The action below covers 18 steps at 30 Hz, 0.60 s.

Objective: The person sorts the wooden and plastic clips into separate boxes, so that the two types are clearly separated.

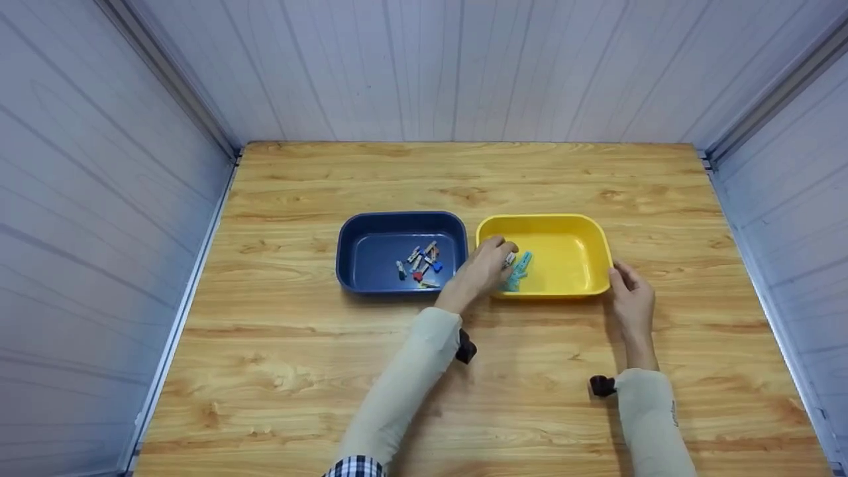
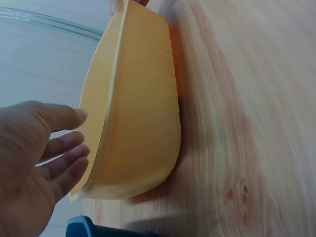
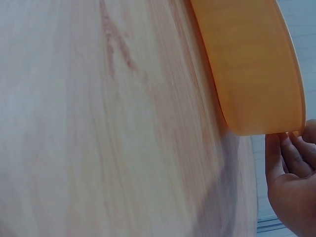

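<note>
My left hand (image 1: 482,266) reaches over the left end of the yellow basin (image 1: 596,289). In the left wrist view the thumb and fingers stand apart in a loose curve, with nothing visible between them. A whitish clip (image 1: 509,259) lies close by the fingertips, beside turquoise clothespins (image 1: 522,264) in the basin. At the other end my right hand (image 1: 634,301) holds the basin's rim, thumb against the outer wall (image 3: 256,98). The navy basin (image 1: 351,265) stands to the left, with several small wooden clips (image 1: 417,264) bearing coloured decorations inside it.
Both basins stand side by side on a wood-grain table (image 1: 298,371), a narrow gap between them. White panels (image 1: 424,73) rise behind the table and on both sides. A small black device (image 1: 466,347) sits at the left wrist, another (image 1: 602,385) at the right.
</note>
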### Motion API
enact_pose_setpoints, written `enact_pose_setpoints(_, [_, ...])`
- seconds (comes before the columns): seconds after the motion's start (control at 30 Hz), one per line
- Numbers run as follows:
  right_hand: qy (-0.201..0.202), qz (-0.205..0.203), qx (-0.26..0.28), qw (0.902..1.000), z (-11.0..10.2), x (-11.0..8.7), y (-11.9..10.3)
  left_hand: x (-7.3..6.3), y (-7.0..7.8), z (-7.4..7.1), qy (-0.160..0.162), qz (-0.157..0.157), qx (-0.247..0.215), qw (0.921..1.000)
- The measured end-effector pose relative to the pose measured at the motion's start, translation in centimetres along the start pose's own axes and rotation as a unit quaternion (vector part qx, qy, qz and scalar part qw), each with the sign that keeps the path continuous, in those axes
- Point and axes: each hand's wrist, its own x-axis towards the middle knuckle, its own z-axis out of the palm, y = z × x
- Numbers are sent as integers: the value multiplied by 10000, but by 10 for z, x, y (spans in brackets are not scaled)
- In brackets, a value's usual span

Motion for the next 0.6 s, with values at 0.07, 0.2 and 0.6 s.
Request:
enact_pose_setpoints(0.07, [11, -40, -43, 10000, 0, 0, -1, -1, -2, -1, -37, -136, -53, 9999])
enact_pose_setpoints(0.2, [21, -115, -154, 9998, 0, 1, -2, -3, -4, -6, -9, -326, -183, 9993])
enact_pose_setpoints(0.6, [129, -91, -1112, 9937, -7, 18, 5, -16, -31, -34, 1003, -691, 63, 9925])
